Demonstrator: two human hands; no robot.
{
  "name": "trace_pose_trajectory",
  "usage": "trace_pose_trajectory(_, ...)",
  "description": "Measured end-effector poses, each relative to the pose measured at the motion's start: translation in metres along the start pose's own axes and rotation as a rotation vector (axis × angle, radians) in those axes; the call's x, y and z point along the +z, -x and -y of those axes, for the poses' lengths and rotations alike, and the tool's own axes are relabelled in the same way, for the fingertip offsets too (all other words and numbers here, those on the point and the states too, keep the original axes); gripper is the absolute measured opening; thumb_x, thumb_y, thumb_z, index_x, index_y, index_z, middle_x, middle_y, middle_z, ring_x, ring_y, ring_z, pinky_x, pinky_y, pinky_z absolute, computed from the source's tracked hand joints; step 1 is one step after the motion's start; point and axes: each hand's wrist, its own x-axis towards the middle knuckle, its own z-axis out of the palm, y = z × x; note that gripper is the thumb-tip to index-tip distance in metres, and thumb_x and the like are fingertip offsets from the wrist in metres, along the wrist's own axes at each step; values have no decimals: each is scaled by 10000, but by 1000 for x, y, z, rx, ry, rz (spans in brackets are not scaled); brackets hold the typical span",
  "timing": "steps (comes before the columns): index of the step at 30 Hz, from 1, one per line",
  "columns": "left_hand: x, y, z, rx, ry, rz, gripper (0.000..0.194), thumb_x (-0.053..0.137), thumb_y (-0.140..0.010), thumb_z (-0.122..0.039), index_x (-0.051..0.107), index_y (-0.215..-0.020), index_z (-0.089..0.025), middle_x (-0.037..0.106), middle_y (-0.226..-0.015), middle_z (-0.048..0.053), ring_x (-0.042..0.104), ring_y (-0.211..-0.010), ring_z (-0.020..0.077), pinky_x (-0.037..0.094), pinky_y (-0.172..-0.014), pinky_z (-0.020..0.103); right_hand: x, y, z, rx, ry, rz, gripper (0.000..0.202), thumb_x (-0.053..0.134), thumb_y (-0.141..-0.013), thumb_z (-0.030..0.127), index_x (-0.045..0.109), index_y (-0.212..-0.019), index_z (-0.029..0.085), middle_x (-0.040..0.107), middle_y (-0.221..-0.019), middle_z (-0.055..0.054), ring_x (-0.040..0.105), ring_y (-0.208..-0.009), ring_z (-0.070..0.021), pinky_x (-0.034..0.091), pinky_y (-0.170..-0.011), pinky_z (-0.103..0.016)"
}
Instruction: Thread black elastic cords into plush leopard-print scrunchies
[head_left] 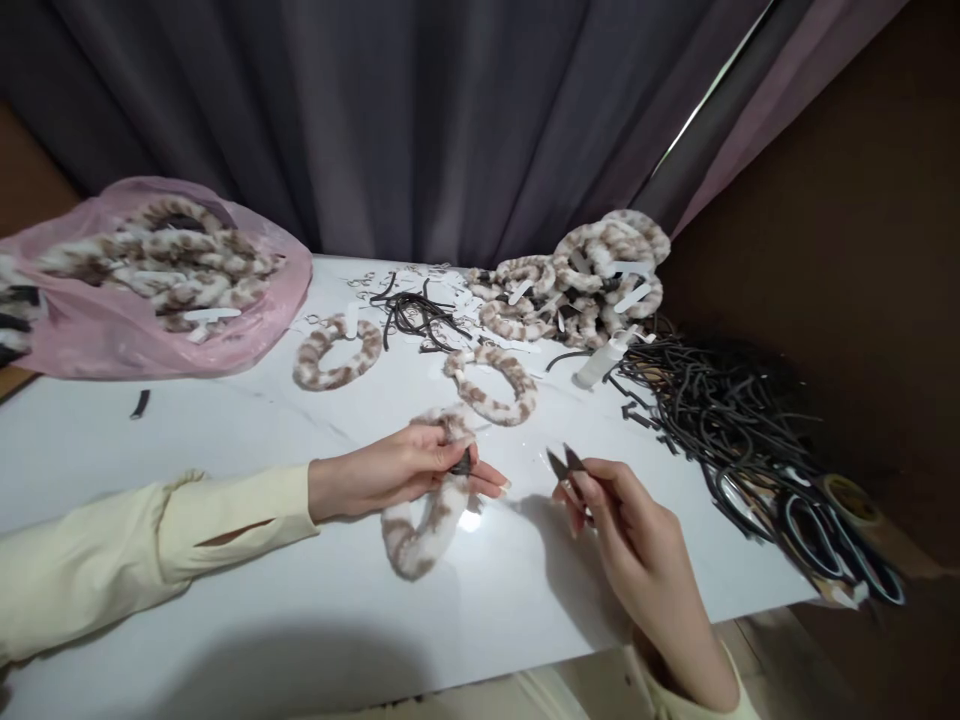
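My left hand (pixel 420 465) pinches a fluffy white-and-brown ring (pixel 421 545) at a short black section between thumb and fingers. The ring hangs just over the white table, its lower loop showing below the hand. To the right, my right hand (pixel 619 520) is closed round a pair of small thread snips (pixel 567 464), whose two dark blades point up and left, slightly apart. The snips are clear of the ring. Two similar plush rings lie beyond my hands, one nearer (pixel 491 390) and one farther left (pixel 337 355). Most of the snips' handle is hidden by my fingers.
A pink plastic bag (pixel 277 330) of plush rings stands at left. More rings are piled at the back (pixel 611 265). Black cords (pixel 712 400) heap along the right, near a small clear bottle (pixel 600 362) and black-handled scissors (pixel 814 535). A dark curtain (pixel 420 120) borders the table.
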Motion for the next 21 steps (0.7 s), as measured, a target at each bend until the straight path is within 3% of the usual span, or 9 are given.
trace_pose_trajectory(4,-1,0,2,14,0,15,250,509,-876,-299,626,-938,-87,651,-1077,154,595,-1028,202,389,-933,296,15,10,27,74,-111,59,97,547,-849,284,532,-876,193,555,-634,41,491,-510,-71,395,-477,-149)
trace_pose_trajectory(7,0,-1,2,38,-8,-10,222,585,-826,-319,619,-877,-106,670,-1009,125,600,-986,197,406,-899,284,25,9,37,61,-85,24,86,586,-815,258,586,-817,172,516,-572,50,442,-469,-60,366,-449,-148)
trace_pose_trajectory(15,2,-1,-1,10,-48,-9,330,583,-820,-357,619,-999,-81,631,-1122,150,569,-1060,219,410,-920,288,29,6,37,25,-51,18,129,583,-804,223,651,-874,138,557,-579,29,436,-454,-62,363,-442,-163)
trace_pose_trajectory(21,3,-1,-2,-5,-44,-67,342,619,-792,-360,623,-980,-73,643,-1082,160,561,-1076,236,406,-921,295,29,3,39,44,-63,12,140,582,-806,245,660,-863,144,551,-554,25,431,-445,-70,356,-426,-173)
